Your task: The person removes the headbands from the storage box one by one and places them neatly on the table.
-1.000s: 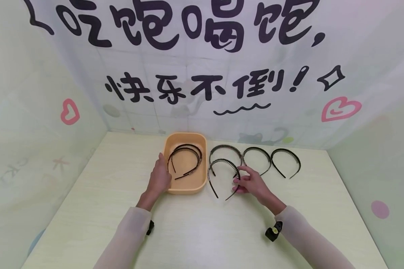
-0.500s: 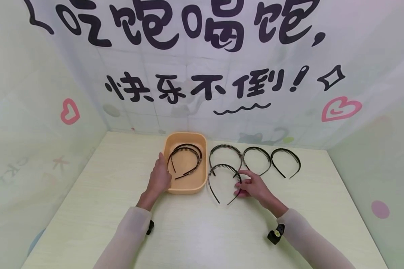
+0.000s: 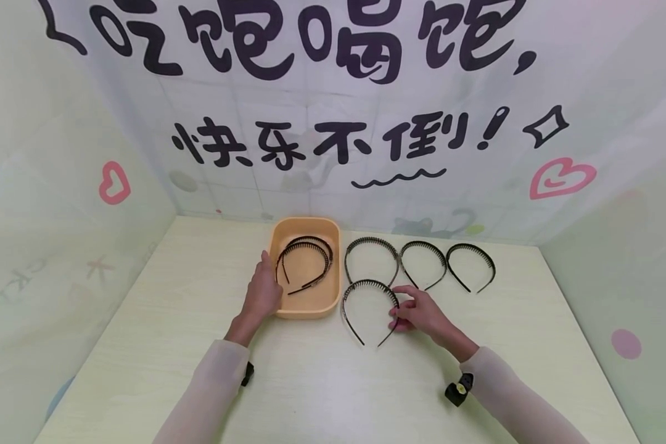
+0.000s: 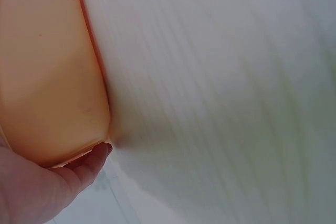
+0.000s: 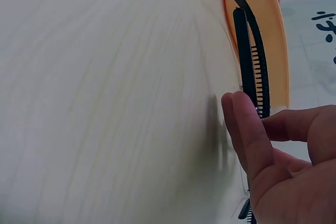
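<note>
The right hand [image 3: 416, 311] pinched a slim black toothed plastic headband [image 3: 369, 282] by its right arm, between thumb and fingers, low over the pale wood-grained tabletop [image 3: 322, 382]. A light pinch seemed best, since squeezing could flex the arch. Between the hands sat a peach-orange rectangular tray [image 3: 311, 305], its left wall gripped by the left hand [image 3: 263, 290]; steady pressure there would likely prevent sliding. Inside, two overlapping black headbands [image 3: 305, 244] lay. Beyond the right hand, three more black headbands [image 3: 424, 244] formed a row; the pinched one's teeth needed keeping clear of the leftmost.
</note>
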Demonstrator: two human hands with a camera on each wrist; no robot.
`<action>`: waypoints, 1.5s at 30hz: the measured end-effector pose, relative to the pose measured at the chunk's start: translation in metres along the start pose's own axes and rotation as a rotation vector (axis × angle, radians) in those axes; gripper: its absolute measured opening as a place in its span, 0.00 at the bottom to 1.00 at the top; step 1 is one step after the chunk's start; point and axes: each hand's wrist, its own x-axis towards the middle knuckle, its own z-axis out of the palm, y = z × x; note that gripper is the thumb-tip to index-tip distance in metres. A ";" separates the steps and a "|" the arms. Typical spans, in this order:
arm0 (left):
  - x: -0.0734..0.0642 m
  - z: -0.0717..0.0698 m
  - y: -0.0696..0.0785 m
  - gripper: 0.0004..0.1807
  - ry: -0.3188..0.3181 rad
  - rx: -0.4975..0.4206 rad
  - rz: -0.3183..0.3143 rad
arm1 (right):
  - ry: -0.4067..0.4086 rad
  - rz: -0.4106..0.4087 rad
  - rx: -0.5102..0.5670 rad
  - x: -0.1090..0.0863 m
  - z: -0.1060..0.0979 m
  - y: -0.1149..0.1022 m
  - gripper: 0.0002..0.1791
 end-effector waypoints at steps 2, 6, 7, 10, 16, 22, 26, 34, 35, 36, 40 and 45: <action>0.000 0.000 0.000 0.41 0.000 -0.003 -0.002 | -0.018 0.007 -0.011 -0.002 0.000 -0.001 0.30; 0.000 0.000 0.000 0.41 0.004 -0.003 -0.003 | -0.025 0.017 -0.016 0.004 -0.002 0.013 0.29; 0.000 0.000 0.000 0.41 0.006 -0.002 -0.002 | -0.023 0.017 -0.016 0.005 -0.002 0.015 0.29; 0.000 0.000 0.000 0.41 0.007 0.004 -0.002 | -0.020 0.018 -0.022 0.007 -0.003 0.018 0.29; 0.001 0.000 0.000 0.41 0.009 0.006 -0.003 | -0.025 0.012 -0.046 0.007 -0.004 0.016 0.28; 0.001 0.000 -0.001 0.41 0.011 0.011 0.000 | 0.007 0.027 -0.170 0.004 -0.005 0.009 0.25; 0.001 0.001 -0.001 0.41 0.017 0.007 -0.001 | 0.044 0.031 -0.236 0.003 -0.003 0.004 0.24; -0.001 0.001 0.001 0.41 0.019 0.001 0.012 | 0.142 0.071 -0.284 0.003 0.000 0.008 0.17; -0.002 0.000 0.002 0.41 0.022 0.002 0.013 | 0.153 0.075 -0.294 0.003 0.001 0.009 0.16; -0.002 0.000 0.002 0.41 0.022 0.003 0.014 | 0.162 0.080 -0.303 0.003 0.001 0.009 0.15; -0.001 0.000 0.002 0.42 0.026 0.005 0.013 | 0.173 0.079 -0.334 0.003 0.001 0.009 0.10; 0.000 0.000 0.001 0.42 0.022 0.004 0.014 | 0.163 0.083 -0.372 0.002 0.002 0.008 0.07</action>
